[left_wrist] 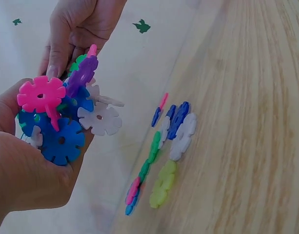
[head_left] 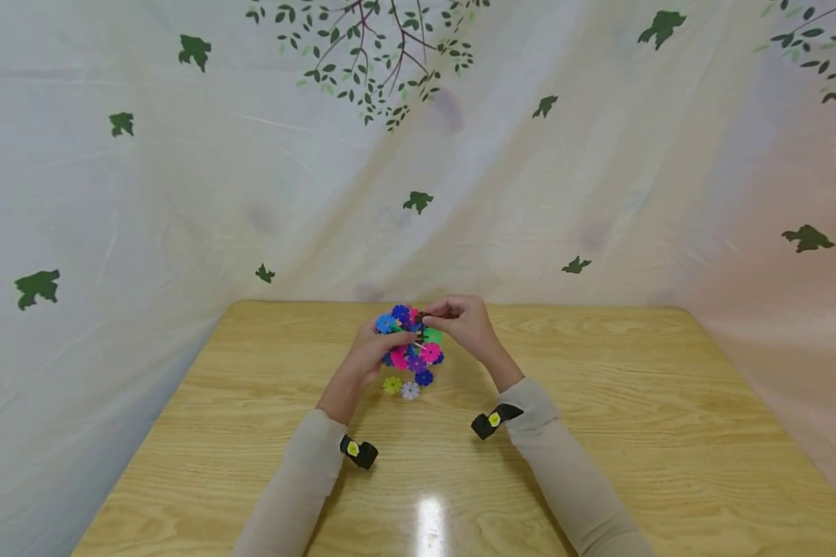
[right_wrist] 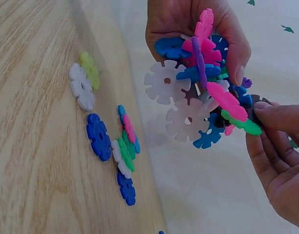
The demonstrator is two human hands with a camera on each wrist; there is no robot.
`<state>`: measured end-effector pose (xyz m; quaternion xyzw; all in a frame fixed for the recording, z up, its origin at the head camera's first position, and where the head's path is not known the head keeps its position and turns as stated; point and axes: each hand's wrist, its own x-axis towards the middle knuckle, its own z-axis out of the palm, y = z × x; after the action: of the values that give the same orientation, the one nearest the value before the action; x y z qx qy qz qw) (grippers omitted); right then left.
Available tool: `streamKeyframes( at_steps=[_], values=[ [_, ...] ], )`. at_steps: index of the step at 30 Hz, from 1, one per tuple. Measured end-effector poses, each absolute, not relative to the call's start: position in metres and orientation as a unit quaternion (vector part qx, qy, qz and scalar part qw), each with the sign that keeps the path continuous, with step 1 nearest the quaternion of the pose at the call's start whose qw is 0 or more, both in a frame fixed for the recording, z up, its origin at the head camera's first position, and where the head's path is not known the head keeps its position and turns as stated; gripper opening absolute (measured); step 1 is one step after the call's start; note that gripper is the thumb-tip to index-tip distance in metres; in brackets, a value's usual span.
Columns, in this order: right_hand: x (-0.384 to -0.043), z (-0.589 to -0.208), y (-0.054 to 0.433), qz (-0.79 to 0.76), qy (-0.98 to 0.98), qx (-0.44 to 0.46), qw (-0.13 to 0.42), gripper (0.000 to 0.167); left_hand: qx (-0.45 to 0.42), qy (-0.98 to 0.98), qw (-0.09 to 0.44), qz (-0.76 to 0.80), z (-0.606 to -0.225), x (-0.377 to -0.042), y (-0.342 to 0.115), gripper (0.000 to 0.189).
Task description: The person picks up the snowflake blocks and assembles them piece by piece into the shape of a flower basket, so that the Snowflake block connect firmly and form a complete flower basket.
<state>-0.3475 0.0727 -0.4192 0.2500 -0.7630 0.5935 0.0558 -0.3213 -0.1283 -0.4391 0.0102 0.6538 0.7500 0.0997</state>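
Note:
My left hand point(head_left: 361, 360) holds a cluster of interlocked plastic flower-shaped discs point(left_wrist: 62, 140) above the table. Blue, pink, purple, green and whitish discs join in it at many angles. On the cluster's far right side, the thumb and fingers of my right hand point(head_left: 468, 323) pinch a black disc point(right_wrist: 256, 101). A green disc point(right_wrist: 243, 124) and a pink disc point(right_wrist: 227, 102) sit close to that pinch. The right fingers hide part of the black disc, so how far it is slotted in cannot be told.
Several loose discs lie on the wooden table point(head_left: 599, 433) below the hands, among them a yellow one point(head_left: 392, 384), a whitish one point(head_left: 410, 391) and a dark blue one point(right_wrist: 98, 137). Behind the table hangs a pale cloth point(head_left: 320, 193) with leaf and bird prints.

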Motion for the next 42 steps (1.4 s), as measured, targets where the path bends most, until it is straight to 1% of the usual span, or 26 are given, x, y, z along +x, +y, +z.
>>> streamKeyframes(
  at_steps=[4,9,13,17,21,26,30,35,42],
  values=[
    [-0.346,-0.417,0.074,0.608,-0.755,0.24,0.06,0.013,0.026,0.66,0.101,0.744,-0.433,-0.322,-0.13,0.057],
    [-0.346,-0.416,0.076,0.64,-0.732,0.224,0.064,0.015,0.053,0.648,0.107,0.753,-0.43,-0.323,-0.131,0.064],
    [-0.346,-0.416,0.076,0.661,-0.717,0.209,0.07,0.015,0.053,0.639,0.112,0.759,-0.429,-0.324,-0.131,0.07],
    [-0.346,-0.415,0.076,0.681,-0.704,0.191,0.07,0.018,0.062,0.626,0.109,0.77,-0.429,-0.323,-0.131,0.076],
    [-0.345,-0.415,0.074,0.686,-0.701,0.177,0.074,0.02,0.07,0.608,0.1,0.784,-0.431,-0.322,-0.131,0.078],
    [-0.343,-0.414,0.071,0.676,-0.713,0.17,0.073,0.018,0.053,0.602,0.082,0.792,-0.434,-0.322,-0.13,0.075],
    [-0.341,-0.412,0.071,0.672,-0.72,0.165,0.052,0.018,0.039,0.605,0.076,0.792,-0.435,-0.322,-0.13,0.072],
    [-0.343,-0.408,0.076,0.648,-0.741,0.173,0.018,0.023,0.036,0.608,0.082,0.789,-0.436,-0.323,-0.132,0.068],
    [-0.353,-0.399,0.093,0.618,-0.769,0.163,0.012,0.031,0.035,0.611,0.093,0.785,-0.434,-0.322,-0.136,0.065]
  ],
)
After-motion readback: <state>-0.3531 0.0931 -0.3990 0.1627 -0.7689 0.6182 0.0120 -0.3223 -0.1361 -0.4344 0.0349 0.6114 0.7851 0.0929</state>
